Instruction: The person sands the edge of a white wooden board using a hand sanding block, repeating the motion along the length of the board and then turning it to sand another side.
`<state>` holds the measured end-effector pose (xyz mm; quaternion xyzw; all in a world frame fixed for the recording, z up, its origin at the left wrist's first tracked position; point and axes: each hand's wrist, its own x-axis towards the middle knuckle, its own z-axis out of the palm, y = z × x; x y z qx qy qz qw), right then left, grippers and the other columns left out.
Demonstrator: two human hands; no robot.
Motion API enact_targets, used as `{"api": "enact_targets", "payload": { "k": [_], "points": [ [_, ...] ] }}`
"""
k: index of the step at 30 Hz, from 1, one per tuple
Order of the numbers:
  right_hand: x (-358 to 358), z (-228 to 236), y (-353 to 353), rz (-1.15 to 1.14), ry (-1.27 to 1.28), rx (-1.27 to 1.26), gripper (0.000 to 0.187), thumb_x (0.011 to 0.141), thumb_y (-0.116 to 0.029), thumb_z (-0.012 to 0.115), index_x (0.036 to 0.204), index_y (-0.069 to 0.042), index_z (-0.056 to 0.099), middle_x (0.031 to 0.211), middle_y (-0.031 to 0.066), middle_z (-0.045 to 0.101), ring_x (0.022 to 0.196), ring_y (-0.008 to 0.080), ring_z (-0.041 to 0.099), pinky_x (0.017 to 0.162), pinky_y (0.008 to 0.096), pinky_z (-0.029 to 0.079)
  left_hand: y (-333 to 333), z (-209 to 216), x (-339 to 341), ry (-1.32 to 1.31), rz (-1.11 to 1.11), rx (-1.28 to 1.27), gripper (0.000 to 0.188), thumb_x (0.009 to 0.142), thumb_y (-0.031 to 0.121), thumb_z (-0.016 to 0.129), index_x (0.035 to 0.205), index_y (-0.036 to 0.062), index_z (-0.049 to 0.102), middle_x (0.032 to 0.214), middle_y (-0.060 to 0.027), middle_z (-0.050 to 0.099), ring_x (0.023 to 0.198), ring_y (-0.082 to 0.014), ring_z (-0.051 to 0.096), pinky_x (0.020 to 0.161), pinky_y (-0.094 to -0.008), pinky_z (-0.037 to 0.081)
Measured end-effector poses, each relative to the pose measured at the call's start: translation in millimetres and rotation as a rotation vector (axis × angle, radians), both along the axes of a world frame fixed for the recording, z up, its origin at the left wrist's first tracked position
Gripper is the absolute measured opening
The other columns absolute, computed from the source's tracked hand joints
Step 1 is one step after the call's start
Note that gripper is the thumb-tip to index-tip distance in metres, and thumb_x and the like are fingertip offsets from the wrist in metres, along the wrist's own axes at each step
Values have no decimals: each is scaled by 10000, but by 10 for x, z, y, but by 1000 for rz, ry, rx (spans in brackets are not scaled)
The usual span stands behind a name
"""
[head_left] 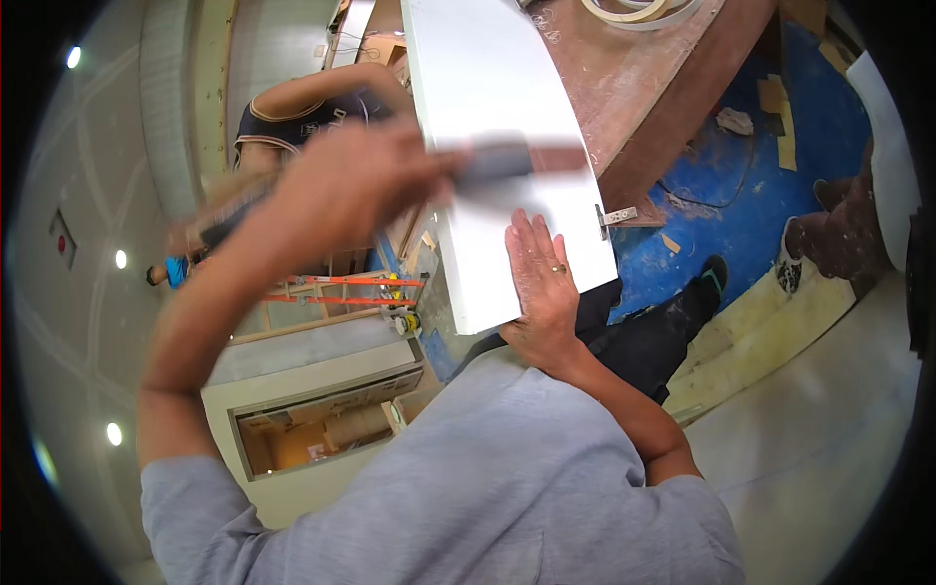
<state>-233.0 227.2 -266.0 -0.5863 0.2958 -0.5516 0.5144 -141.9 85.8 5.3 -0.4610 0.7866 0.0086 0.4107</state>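
A white panel point(502, 107) with a curved right edge lies in front of me, its lower end close to my body. My right hand point(544, 288) rests flat on it near that end, fingers stretched out, with a ring on one finger. Above the panel's left edge, my left hand point(361, 180) is smeared by motion. It is closed around a tool point(495, 164) with a dark grey middle and a reddish-brown end reaching over the panel; blur hides its exact kind. A metal hinge point(620, 215) sticks out from the panel's right edge.
Beyond the panel stands a dusty reddish-brown board surface point(624, 78) with pale rolled strips point(643, 12). A person in a dark sleeveless top point(302, 117) is close on the left. Blue sheeting point(673, 263) with scraps covers the floor; another person's leg point(834, 239) shows at right.
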Motion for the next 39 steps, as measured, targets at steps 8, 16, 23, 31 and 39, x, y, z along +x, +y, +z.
{"api": "enact_targets", "payload": {
  "k": [8, 16, 23, 31, 39],
  "points": [
    [6, 39, 14, 31, 26, 27, 918, 720, -52, 805, 1579, 9, 487, 1675, 253, 426, 1534, 490, 416, 1247, 685, 265, 453, 0, -13, 265, -21, -44, 495, 926, 274, 803, 1409, 223, 709, 951, -76, 614, 817, -288, 646, 695, -457, 524],
    [93, 48, 49, 2, 38, -7, 965, 717, -17, 789, 1618, -4, 446, 1690, 247, 420, 1542, 531, 393, 1246, 694, 253, -41, -225, 335, 186, 100, -123, 400, 969, 283, 778, 1362, 214, 756, 1057, -140, 593, 883, -339, 670, 746, -454, 536],
    [95, 65, -11, -18, 54, -4, 952, 742, -54, 796, 1623, -12, 437, 1691, 242, 421, 1531, 531, 410, 1235, 699, 274, -65, -163, 393, 272, -10, -84, 435, 889, 139, 807, 1322, 154, 760, 1000, -130, 613, 887, -332, 651, 760, -445, 550],
    [92, 6, 18, -41, 39, 1, 969, 713, -2, 789, 1624, -40, 460, 1702, 219, 419, 1575, 473, 375, 1276, 648, 226, 73, -76, 38, 188, -32, 56, 417, 956, 275, 784, 1357, 170, 745, 996, -111, 581, 942, -299, 604, 775, -441, 524],
    [97, 59, 20, -31, 50, -20, 989, 677, 20, 774, 1614, -3, 461, 1697, 225, 422, 1537, 519, 407, 1256, 674, 252, -199, -224, 325, 174, -3, -116, 426, 909, 162, 805, 1334, 172, 769, 1008, -150, 625, 923, -340, 639, 737, -461, 518]
  ]
}}
